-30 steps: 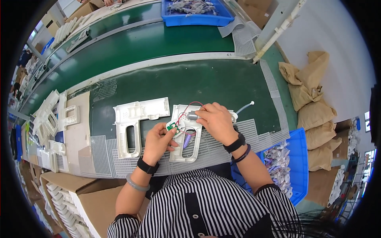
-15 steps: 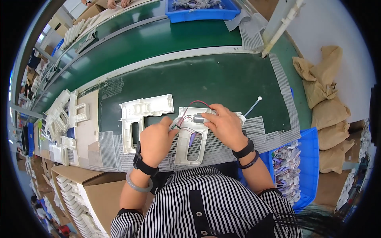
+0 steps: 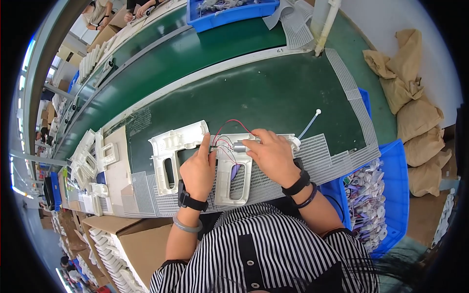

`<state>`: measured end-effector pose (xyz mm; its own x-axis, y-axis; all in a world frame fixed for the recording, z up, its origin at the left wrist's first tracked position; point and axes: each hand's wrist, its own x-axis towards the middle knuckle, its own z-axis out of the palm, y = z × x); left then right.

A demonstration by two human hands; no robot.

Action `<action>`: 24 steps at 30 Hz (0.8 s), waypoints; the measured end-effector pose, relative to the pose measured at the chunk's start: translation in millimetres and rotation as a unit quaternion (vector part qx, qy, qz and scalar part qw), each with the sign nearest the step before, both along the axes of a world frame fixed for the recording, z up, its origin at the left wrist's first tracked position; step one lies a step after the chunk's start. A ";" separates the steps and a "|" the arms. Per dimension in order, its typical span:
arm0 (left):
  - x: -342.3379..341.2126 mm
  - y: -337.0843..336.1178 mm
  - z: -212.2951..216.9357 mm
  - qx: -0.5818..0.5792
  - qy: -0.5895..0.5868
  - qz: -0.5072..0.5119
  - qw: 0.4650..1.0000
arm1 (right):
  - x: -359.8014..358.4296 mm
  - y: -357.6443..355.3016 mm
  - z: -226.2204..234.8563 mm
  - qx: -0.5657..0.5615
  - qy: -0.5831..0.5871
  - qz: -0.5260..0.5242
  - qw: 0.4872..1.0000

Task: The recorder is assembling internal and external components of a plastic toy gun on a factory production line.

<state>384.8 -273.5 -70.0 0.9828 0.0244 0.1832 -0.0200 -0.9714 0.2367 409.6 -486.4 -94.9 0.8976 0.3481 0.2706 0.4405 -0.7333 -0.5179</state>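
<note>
left hand (image 3: 198,168), index finger out, at white shell's (image 3: 221,190) left edge, can't tell if pinching; right hand (image 3: 273,158) curled over silver motor's (image 3: 238,147) right end, grip partly hidden; motor sits over shell's upper part, looks dense, smooth, stiff, best held by metal body; red wire (image 3: 230,120) likely soft, fragile, don't tug; second shell (image 3: 188,135) to the left, probably light, rigid

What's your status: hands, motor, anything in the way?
Right hand pinching silver motor over right-hand white shell half. Left hand at that half's left edge, grip hidden. Red wire arching between hands, past the shell's far edge.
</note>
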 end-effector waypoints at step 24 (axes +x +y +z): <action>3.4 3.4 -13.5 -0.025 -0.008 -0.048 0.998 | 0.5 1.6 -0.3 -0.010 -0.011 0.000 1.000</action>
<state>388.1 -270.1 -83.6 0.9780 -0.0608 0.1998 -0.1171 -0.9517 0.2839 410.1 -484.8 -95.2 0.8914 0.3543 0.2827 0.4519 -0.7435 -0.4929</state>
